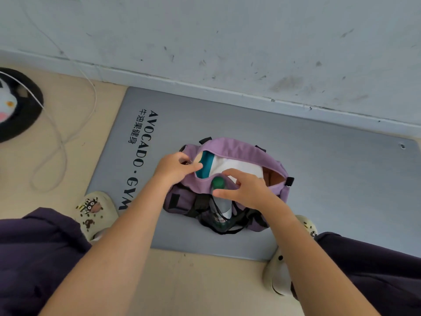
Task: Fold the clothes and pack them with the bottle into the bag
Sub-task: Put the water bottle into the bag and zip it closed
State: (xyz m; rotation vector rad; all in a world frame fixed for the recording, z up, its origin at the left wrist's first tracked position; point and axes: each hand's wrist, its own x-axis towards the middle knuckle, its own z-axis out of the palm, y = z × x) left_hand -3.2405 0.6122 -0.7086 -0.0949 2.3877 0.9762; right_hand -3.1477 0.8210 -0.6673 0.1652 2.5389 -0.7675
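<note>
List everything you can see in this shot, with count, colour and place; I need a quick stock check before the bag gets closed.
bag: one, purple with black straps, open on the mat
white garment: one, white, inside the bag
teal garment: one, teal, inside the bag, left of the white one
bottle: one, clear with a green cap, in the bag's near mesh pocket
mat: one, grey with black lettering, by the wall
cable: one, white, on the floor at left
round cushion: one, black and white, far left
slippers: two, cream, on the feet
left hand: pinching the bag's rim
right hand: holding the bottle's neck
</note>
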